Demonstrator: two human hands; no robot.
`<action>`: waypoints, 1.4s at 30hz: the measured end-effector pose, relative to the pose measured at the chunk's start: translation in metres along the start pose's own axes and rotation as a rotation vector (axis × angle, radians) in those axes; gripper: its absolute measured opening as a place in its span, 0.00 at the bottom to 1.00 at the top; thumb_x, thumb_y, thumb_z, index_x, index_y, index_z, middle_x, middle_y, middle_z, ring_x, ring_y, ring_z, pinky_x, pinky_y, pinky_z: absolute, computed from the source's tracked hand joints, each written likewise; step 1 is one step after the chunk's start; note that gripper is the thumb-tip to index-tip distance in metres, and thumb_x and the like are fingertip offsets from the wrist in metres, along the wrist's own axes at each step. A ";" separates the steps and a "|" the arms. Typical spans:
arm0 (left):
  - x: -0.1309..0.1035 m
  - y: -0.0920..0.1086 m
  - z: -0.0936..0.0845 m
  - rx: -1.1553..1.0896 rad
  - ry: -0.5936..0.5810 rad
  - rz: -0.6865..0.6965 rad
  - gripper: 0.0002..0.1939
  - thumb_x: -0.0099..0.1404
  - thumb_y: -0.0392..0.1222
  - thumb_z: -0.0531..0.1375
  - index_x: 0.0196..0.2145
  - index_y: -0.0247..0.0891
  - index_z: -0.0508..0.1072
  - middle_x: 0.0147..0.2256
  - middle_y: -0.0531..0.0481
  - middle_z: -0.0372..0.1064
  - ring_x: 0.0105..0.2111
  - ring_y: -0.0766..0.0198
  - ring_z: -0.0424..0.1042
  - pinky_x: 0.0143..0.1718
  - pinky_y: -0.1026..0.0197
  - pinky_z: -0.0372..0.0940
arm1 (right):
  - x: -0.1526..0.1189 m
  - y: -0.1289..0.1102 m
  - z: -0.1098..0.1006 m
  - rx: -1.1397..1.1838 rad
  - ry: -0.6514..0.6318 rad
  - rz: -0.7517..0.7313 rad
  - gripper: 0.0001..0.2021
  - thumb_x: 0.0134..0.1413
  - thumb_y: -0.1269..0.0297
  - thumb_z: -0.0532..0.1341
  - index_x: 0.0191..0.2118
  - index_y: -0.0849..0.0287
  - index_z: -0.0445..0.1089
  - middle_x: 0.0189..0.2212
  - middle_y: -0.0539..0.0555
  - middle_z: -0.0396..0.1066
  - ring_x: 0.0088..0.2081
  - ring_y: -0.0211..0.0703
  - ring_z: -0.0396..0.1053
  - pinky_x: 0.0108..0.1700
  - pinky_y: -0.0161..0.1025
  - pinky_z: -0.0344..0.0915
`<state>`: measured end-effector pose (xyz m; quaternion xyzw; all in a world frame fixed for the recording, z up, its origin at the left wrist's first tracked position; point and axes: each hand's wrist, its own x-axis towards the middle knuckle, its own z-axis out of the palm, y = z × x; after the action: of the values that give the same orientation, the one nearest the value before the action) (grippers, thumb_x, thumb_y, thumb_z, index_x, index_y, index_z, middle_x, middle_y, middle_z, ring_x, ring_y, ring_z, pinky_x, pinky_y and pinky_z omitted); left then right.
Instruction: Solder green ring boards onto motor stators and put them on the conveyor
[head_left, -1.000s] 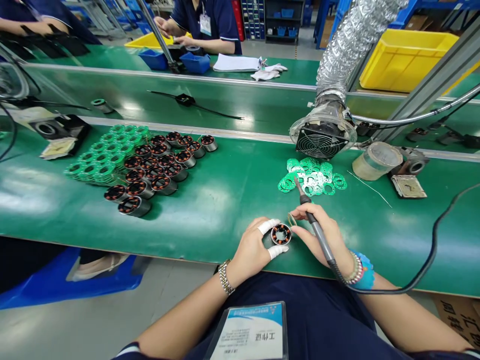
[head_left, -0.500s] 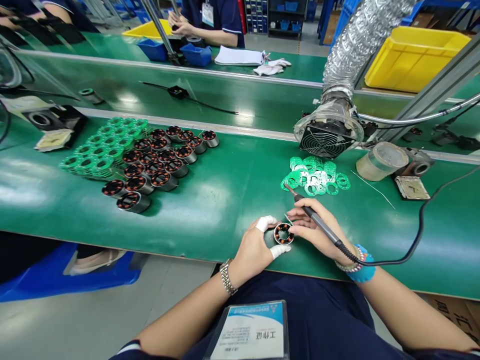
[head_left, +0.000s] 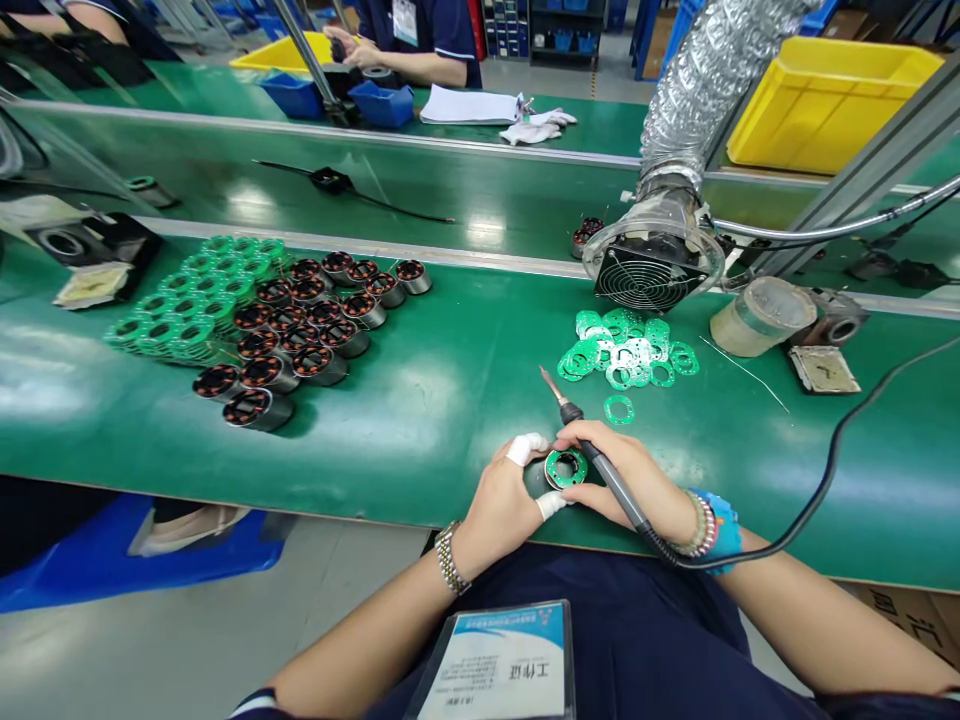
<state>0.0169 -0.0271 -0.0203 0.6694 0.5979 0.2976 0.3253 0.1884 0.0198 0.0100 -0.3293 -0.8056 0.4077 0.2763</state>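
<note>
My left hand (head_left: 504,492), with white tape on thumb and finger, wraps the left side of a round metal motor core near the table's front edge. A green ring board (head_left: 556,474) lies on top of the core. My right hand (head_left: 634,478) touches the right side of board and core with its fingertips. It also holds a soldering iron (head_left: 611,482), whose tip points up and left, away from the core. One loose green ring (head_left: 619,409) lies just beyond my right hand, in front of a pile of green rings (head_left: 632,352).
Rows of motor cores (head_left: 321,364) and stacked green boards (head_left: 169,325) stand at the left. A fume fan (head_left: 649,274), a cloudy cup (head_left: 763,316) and an iron stand (head_left: 825,368) are at the right. Another person works across the bench.
A green ring board now covers the core. Another ring lies apart from the pile. My right hand has closed in on the core, and the iron's tip has shifted left.
</note>
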 end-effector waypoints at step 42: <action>-0.002 -0.012 -0.013 0.086 -0.053 0.155 0.26 0.56 0.50 0.63 0.49 0.37 0.67 0.46 0.43 0.72 0.46 0.54 0.72 0.47 0.52 0.68 | -0.031 0.015 0.003 -0.027 0.264 -0.042 0.11 0.53 0.74 0.56 0.42 0.59 0.64 0.37 0.53 0.71 0.37 0.37 0.70 0.40 0.34 0.68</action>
<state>-0.0007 -0.0268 -0.0224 0.7346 0.5478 0.2780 0.2881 0.2104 0.0016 -0.0097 -0.3670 -0.7743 0.3440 0.3841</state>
